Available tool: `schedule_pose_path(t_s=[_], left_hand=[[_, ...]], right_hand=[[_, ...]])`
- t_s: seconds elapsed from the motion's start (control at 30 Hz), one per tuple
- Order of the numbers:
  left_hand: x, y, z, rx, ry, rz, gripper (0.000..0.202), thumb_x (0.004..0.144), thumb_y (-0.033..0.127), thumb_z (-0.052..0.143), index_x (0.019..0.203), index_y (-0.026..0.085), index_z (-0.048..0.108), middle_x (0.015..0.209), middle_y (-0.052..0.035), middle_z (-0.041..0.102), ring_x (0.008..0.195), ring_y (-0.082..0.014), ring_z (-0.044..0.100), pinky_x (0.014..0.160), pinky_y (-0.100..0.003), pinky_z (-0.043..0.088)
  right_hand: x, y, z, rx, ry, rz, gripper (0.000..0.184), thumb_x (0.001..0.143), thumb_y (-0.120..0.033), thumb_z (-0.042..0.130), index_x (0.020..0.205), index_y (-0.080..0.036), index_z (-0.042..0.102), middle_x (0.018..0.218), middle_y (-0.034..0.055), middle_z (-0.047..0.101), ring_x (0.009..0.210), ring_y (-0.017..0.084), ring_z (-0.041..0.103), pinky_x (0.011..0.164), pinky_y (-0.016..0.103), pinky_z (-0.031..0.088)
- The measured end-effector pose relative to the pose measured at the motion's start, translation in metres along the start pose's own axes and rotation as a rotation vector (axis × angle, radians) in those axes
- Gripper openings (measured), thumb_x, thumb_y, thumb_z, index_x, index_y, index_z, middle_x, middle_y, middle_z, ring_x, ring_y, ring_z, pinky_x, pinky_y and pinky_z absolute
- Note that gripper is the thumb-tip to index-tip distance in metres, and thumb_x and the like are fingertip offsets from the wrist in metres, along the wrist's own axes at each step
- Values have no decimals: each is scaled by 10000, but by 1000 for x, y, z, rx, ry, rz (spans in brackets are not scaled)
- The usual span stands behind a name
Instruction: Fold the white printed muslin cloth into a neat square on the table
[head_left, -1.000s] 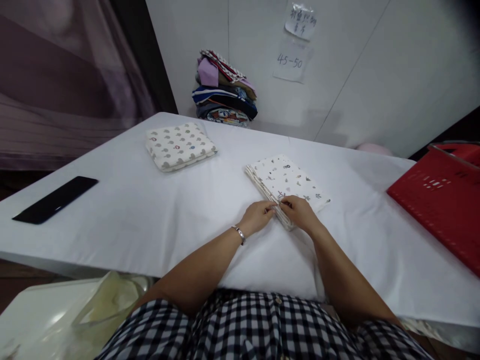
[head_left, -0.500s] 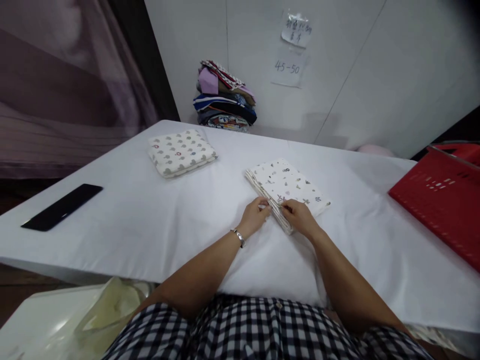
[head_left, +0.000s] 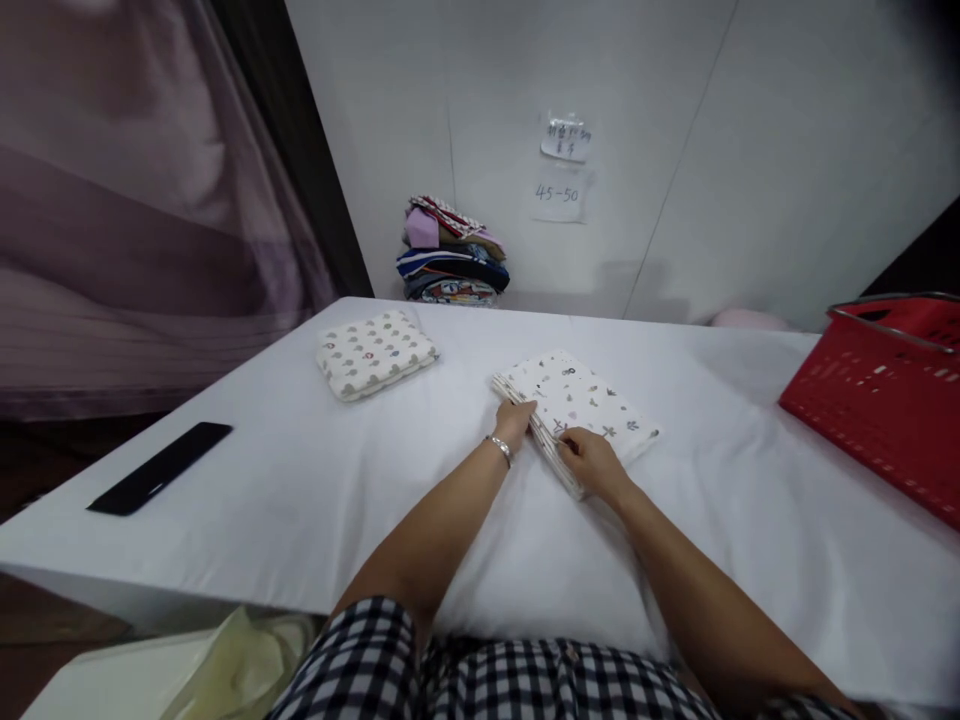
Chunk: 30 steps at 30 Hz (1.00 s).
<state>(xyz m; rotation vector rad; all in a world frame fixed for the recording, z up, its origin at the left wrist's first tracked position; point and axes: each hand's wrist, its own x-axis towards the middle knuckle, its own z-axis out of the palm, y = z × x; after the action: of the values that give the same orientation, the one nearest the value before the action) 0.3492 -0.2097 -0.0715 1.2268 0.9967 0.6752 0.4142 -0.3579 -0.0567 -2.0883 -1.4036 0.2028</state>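
Observation:
A white cloth with small printed motifs (head_left: 585,395) lies folded on the white-covered table, its layered edge facing me. My left hand (head_left: 514,420), with a silvery bracelet at the wrist, grips that edge near its far-left end, thumb on top and fingers hidden beneath. Closer to me along the same edge, my right hand (head_left: 589,458) pinches the layers with its fingers closed. To the left, a second folded cloth with a grey tree-like print (head_left: 377,353) lies apart from both hands.
A red basket (head_left: 877,390) with a metal handle stands at the right. A flat black object (head_left: 161,468) lies near the table's left edge. Stacked folded fabrics (head_left: 454,255) sit beyond the far edge, by the wall. A pale stool-like surface (head_left: 112,680) is at lower left.
My left hand has slid away from me along the folded edge, apart from the right hand, which stays at nearly the same spot on the cloth. The camera view has tilted up.

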Motion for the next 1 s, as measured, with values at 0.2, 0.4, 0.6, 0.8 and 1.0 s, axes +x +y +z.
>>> schedule_pose_path(t_s=[0.2,0.4,0.6,0.8,1.0], left_hand=[[24,13,17,137,-16,104,222,606,169,693,817,127,641,873,-90,680,861,-206,624,745,-282,478],[22,6,-1,138,-21,60,276,651,278,703,865,118,636,772,-71,670,724,-171,625,661,-272,490],[-13,-13,-18,91,-13,64,222,713,272,639,885,133,616,778,-38,645,610,-93,570,595,-224,474],[-29,-20,-13,210,-128,131,167,715,307,605,692,142,606,549,16,569,461,-75,490,482,-205,390],[-27,-22,-13,232,-181,188,175,715,321,592,695,148,595,531,27,553,469,-82,491,496,-210,390]], right_hand=[[7,4,9,109,144,78,177,786,-272,436,710,-209,583,657,-1,580,615,142,502,582,242,352],[17,6,14,15,82,98,146,752,-266,480,759,-205,612,714,4,622,656,140,527,610,237,358],[19,10,11,75,68,108,168,742,-279,461,698,-206,607,629,-13,603,591,130,511,559,228,350],[18,15,9,192,119,158,205,732,-328,469,763,-196,622,618,-16,603,555,129,512,523,226,354],[21,4,-2,9,23,151,175,746,-292,482,809,-208,622,676,0,630,594,137,531,552,233,345]])
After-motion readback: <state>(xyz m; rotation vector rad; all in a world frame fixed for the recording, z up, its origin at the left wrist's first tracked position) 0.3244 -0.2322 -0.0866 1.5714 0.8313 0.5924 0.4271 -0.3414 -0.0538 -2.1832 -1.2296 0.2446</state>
